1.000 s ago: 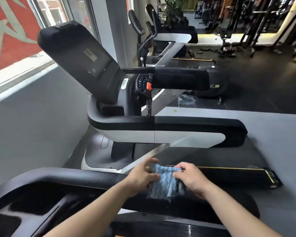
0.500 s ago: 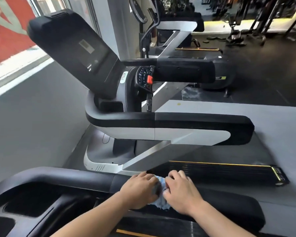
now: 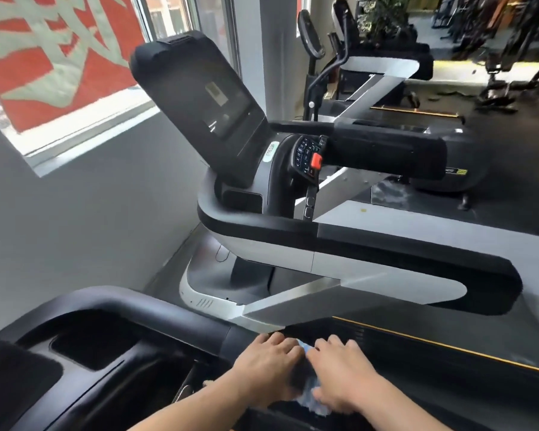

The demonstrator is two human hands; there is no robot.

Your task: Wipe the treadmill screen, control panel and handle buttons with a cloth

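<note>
Head view: both hands low centre of frame, side by side on the near treadmill's black handrail [image 3: 156, 309]. Left hand [image 3: 263, 365] palm-down, fingers [image 3: 274, 339] bent over the cloth. Right hand [image 3: 344, 370] just beside it, fingers also bent down onto the cloth. Cloth [image 3: 311, 395], blue/white, bunched between and under both hands; only a sliver at the knuckles and a patch at the wrists visible. Looks like both hands hold it against the rail; exact grip is hidden under the palms.

Near treadmill's console tray [image 3: 91, 346] at lower left, dark recesses.

Next treadmill fills frame centre: tilted black screen [image 3: 212, 101] at upper centre, dark, window reflection on it. Right of it a control panel [image 3: 304, 154] with keypad and red stop button [image 3: 316, 160]. Black/grey side handle [image 3: 371, 244] runs to the right. Belt edge with yellow stripe [image 3: 433, 343] at lower right.

Window [image 3: 59, 63] with red-and-white graphic upper left. More gym machines [image 3: 386, 66] upper right, blurred.
</note>
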